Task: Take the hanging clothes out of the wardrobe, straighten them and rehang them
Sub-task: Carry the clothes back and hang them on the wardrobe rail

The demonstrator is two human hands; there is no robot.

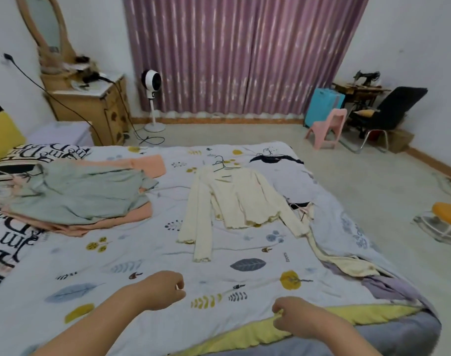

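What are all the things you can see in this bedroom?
cream top: one, cream, spread flat mid-bed on a hanger
hanger: one, dark wire, at the top's neck
clothes pile: one, grey-green over peach, left on bed
quilt: one, pale with leaf print, covers bed
curtain: one, purple, back wall
fan: one, white, by curtain
dresser: one, wooden, back left
pink chair: one, right floor
black chair: one, far right
left hand: fingers curled, above quilt
right hand: fingers curled at quilt's yellow edge
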